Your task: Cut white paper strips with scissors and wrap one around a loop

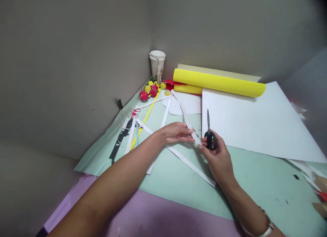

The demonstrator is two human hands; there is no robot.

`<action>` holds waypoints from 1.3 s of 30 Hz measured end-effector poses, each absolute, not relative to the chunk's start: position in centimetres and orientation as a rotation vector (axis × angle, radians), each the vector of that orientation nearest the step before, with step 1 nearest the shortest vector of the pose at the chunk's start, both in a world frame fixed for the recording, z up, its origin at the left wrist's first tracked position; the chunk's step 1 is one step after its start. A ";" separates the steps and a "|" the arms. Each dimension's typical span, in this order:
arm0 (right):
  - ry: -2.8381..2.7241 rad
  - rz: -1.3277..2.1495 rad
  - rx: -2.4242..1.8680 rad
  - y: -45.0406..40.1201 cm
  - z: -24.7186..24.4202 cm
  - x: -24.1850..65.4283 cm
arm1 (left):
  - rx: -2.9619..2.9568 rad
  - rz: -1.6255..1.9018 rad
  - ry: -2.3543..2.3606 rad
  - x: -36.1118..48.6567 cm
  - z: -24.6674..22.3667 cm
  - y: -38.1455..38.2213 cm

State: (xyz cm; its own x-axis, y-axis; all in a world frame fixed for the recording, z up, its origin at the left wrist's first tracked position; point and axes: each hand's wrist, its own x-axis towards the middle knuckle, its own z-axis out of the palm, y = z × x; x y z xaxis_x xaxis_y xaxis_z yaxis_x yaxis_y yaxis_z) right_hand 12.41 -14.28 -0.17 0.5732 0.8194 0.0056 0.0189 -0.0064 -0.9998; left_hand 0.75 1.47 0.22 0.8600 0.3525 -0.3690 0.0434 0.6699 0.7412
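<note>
White paper strip [185, 114] above middle of table [255, 182], pinched at near end by right hand [219, 157], curled also around black-handled scissors [208, 135]; held farther along in half-closed left hand [176, 132]. Loose strips [189, 164] beneath and toward left edge. Beyond, red and yellow balls [153, 91], yellow roll [218, 82] along far edge, lidded cup [156, 65] at far left corner.
</note>
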 end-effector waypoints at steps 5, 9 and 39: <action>-0.798 0.732 -1.454 -14.2 -0.4 12.5 | 0.821 0.161 0.466 0.8 0.4 1.3; -0.810 0.729 -1.459 -14.1 -0.4 12.5 | 0.824 0.131 0.456 0.8 0.3 1.4; -1.056 0.734 -1.750 -14.9 -1.0 13.1 | 0.750 0.523 0.597 1.0 0.2 2.4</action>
State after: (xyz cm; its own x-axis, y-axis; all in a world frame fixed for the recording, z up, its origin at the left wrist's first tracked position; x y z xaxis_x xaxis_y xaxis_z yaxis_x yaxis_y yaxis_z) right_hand 13.09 -14.94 -1.04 0.4513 0.8920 -0.0256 0.3343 -0.1956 -0.9219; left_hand 1.03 2.42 0.22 0.7151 0.6275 -0.3080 -0.2221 0.6217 0.7511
